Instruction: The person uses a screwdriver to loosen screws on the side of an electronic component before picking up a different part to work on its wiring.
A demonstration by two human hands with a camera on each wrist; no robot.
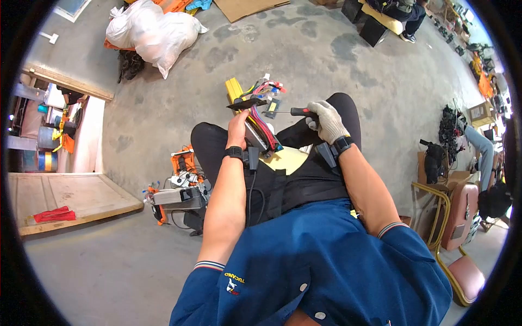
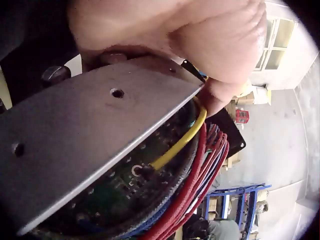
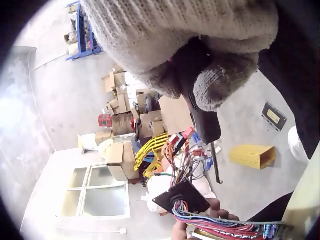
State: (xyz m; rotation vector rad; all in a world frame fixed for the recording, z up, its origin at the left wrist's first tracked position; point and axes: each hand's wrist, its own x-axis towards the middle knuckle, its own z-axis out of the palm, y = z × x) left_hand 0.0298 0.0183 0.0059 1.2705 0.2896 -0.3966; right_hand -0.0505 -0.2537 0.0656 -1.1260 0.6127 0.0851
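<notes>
My bare left hand (image 1: 237, 131) grips a circuit board assembly (image 1: 260, 137) over my lap. A metal plate (image 2: 95, 117) runs along the board, with screw holes in it. Red, yellow, blue and other wires (image 2: 195, 180) run beside the board and pass through a black end plate (image 3: 186, 197). My right hand (image 1: 328, 123), in a knitted glove, holds a screwdriver (image 3: 204, 122) by its dark handle. Its thin shaft (image 3: 216, 167) points toward the black plate, with the tip apart from it in the right wrist view.
A yellow hollow housing (image 3: 250, 156) and a small flat module (image 1: 272, 107) lie on the floor ahead. Orange and grey equipment (image 1: 182, 193) sits by my left knee. White bags (image 1: 155, 32) lie at the far left, and a pink chair (image 1: 459, 217) stands at right.
</notes>
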